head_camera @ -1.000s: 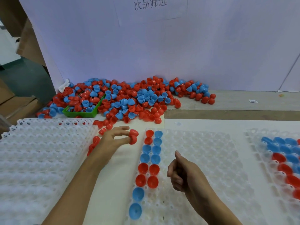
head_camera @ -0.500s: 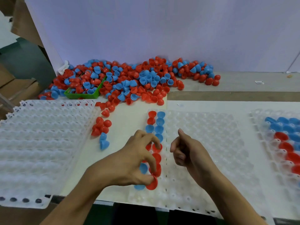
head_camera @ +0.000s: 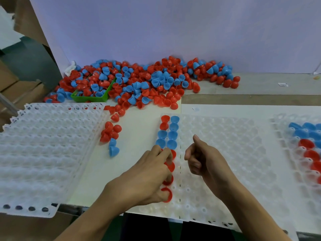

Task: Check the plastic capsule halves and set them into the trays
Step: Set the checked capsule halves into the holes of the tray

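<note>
The left hand point(head_camera: 145, 176) pinches red halves point(head_camera: 169, 179) over the middle tray point(head_camera: 225, 153). The right hand point(head_camera: 203, 160), at 3 o'clock from it, is curled and holds nothing. A crooked push could pop neighbors out.

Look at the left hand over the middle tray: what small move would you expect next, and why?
Probably the left hand presses the red half at its thumb down into its pocket and lets go. Its fingers are curled over red halves in the middle tray, and the right hand holds nothing.

Loose capsule halves point(head_camera: 139, 84) heaped behind the middle tray point(head_camera: 225, 153)
</note>
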